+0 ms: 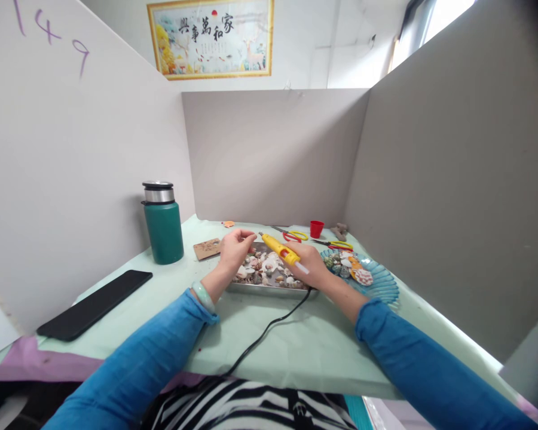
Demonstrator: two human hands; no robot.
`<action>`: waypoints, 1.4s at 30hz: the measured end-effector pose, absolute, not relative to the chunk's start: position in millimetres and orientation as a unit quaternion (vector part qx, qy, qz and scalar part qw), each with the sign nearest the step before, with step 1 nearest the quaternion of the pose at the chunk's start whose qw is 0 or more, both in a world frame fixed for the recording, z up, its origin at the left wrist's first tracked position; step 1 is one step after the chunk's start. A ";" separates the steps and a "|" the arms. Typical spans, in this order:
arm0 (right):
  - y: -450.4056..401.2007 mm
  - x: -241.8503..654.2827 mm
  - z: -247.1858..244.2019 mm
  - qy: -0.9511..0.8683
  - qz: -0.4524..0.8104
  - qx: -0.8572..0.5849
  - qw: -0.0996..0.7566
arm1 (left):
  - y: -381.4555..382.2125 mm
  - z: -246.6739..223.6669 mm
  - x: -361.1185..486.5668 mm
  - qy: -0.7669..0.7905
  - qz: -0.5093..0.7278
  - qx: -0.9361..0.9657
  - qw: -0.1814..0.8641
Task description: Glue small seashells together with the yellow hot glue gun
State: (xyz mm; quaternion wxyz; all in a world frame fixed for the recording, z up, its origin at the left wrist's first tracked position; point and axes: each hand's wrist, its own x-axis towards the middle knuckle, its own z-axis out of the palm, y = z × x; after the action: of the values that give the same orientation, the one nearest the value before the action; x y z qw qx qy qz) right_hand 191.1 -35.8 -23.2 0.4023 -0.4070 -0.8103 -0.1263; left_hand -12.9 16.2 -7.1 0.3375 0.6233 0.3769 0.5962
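Note:
My right hand (311,263) is wrapped round a yellow hot glue gun (280,248), with a white glue stick jutting from its rear. The gun's nozzle points up and left, close to the fingertips of my left hand (237,248). Those fingers are pinched together; whatever they hold is too small or hidden to make out. Below both hands lies a metal tray (269,291) filled with seashells (262,267). A black cord (269,328) runs from near my right hand down to the table's front edge.
A blue glass plate (385,291) of shells and stones stands at right. Behind are two pairs of scissors (296,235) (336,244) and a red cup (316,229). Brown cardboard (206,249), a green bottle (164,233) and a black phone (96,304) lie left. Grey partitions (273,155) enclose the table.

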 end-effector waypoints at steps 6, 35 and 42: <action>-31.9 189.2 -25.7 -0.783 -0.075 -0.417 0.456 | 16.0 -7.4 -13.3 0.386 0.594 0.630 0.317; -31.2 187.9 -25.8 -0.765 -0.049 -0.446 0.462 | 15.0 -6.8 -12.7 0.394 0.590 0.626 0.324; -32.7 188.5 -25.9 -0.779 -0.072 -0.423 0.457 | 15.3 -6.3 -11.5 0.383 0.601 0.603 0.359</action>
State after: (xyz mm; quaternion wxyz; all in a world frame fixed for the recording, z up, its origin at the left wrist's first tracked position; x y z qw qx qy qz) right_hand 188.5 -32.7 -25.9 0.4575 -0.4235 -0.7786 -0.0716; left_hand -11.5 15.3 -6.3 0.3588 0.6027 0.3829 0.6012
